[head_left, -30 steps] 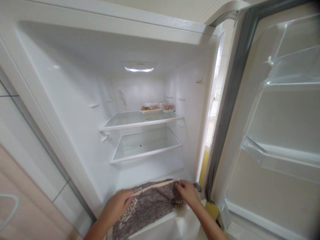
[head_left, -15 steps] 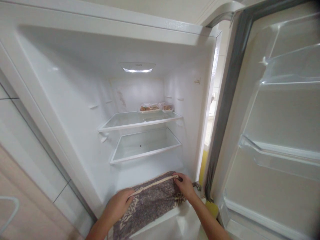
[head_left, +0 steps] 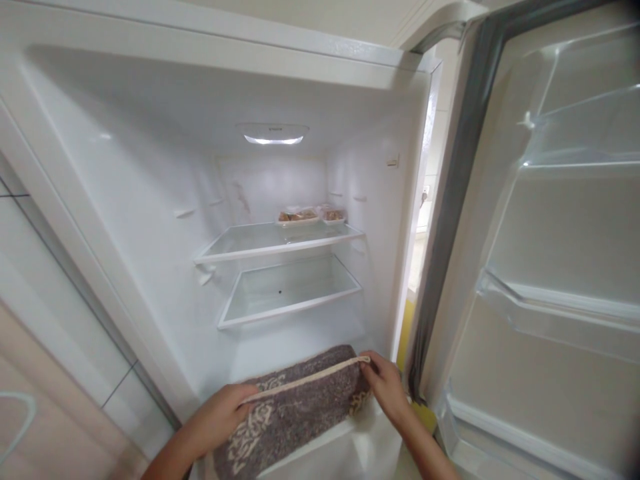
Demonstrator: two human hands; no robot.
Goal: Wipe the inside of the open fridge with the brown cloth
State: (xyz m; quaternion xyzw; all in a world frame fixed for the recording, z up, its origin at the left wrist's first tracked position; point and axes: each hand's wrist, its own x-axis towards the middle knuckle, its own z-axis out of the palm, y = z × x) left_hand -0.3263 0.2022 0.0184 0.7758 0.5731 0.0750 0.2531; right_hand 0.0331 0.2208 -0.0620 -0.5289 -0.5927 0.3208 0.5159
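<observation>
A grey-brown towel with a cream edge and cream leafy patterns lies folded over the front of the fridge's lower part. My left hand grips the towel's cream edge at its left end, fingers closed. At the right end, my right hand pinches the corner of that same edge between thumb and fingers. Between the two hands the edge is stretched fairly straight, lifted a little off the layer behind it.
Two glass shelves, the upper and the lower, sit inside the fridge. Wrapped food trays rest at the upper one's back. The door with clear racks stands open on the right. A tiled wall is at left.
Both hands have drawn the towel's cream edge down toward me, and more of the layer behind it shows. My right hand has also shifted right and my left hand left.
</observation>
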